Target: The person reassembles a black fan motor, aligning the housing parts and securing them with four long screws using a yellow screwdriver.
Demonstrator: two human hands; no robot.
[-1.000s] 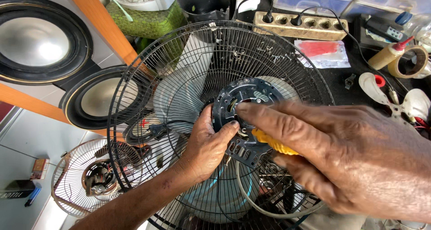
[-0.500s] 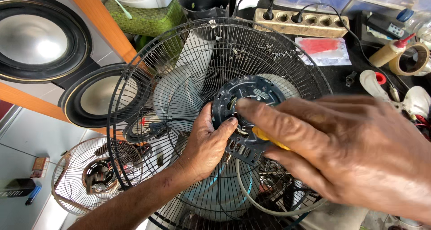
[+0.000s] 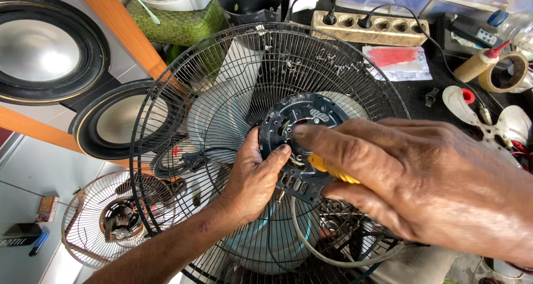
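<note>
A large round black wire fan guard (image 3: 183, 95) is seen filling the middle of the scene, with two black round speaker cones (image 3: 39, 51) set far to its left and a smaller, rusty wire fan guard (image 3: 83, 228) lying near left. At the big guard's centre a dark round plastic mounting plate (image 3: 302, 115) is gripped at its left edge by the left hand (image 3: 252, 178), fingers closed on it. A yellow-handled screwdriver (image 3: 333, 172) is held closed in the right hand (image 3: 422, 178), its tip hidden against the plate.
</note>
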